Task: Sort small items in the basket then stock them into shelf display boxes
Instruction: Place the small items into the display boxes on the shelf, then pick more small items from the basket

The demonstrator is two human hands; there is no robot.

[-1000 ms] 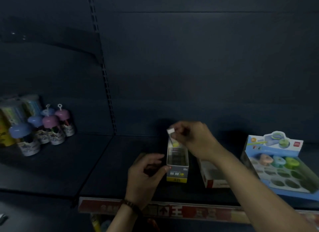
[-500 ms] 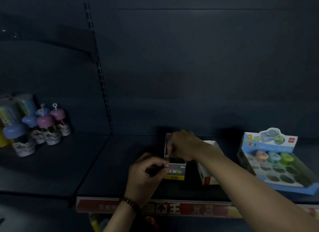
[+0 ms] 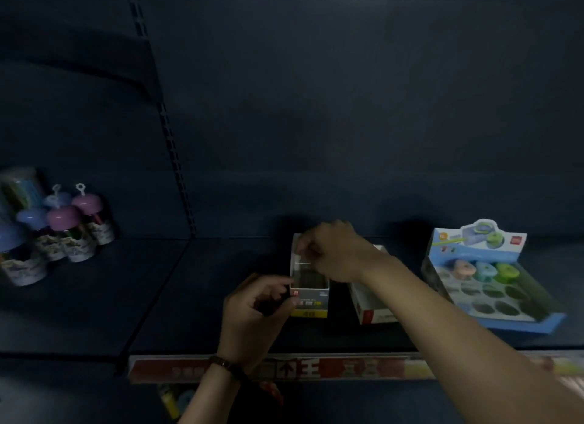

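Reaches lower than a second ago with right hand [image 3: 335,253], curled over the back of the narrow grey-and-yellow cardboard display box [image 3: 309,301] on the dark shelf [image 3: 196,313]; cannot tell whether grasping anything. Pinches its front corner with left hand [image 3: 252,310].

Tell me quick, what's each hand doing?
Left hand: pinches the small box at its front corner.
Right hand: curled over the box's back; whether it holds anything cannot be told.

On the dark shelf [image 3: 221,297], left to right: capped tubs [image 3: 72,234] (pink and blue lids); narrow open box [image 3: 309,300]; white-and-red box [image 3: 373,310]; blue display tray [image 3: 521,316], well apart.
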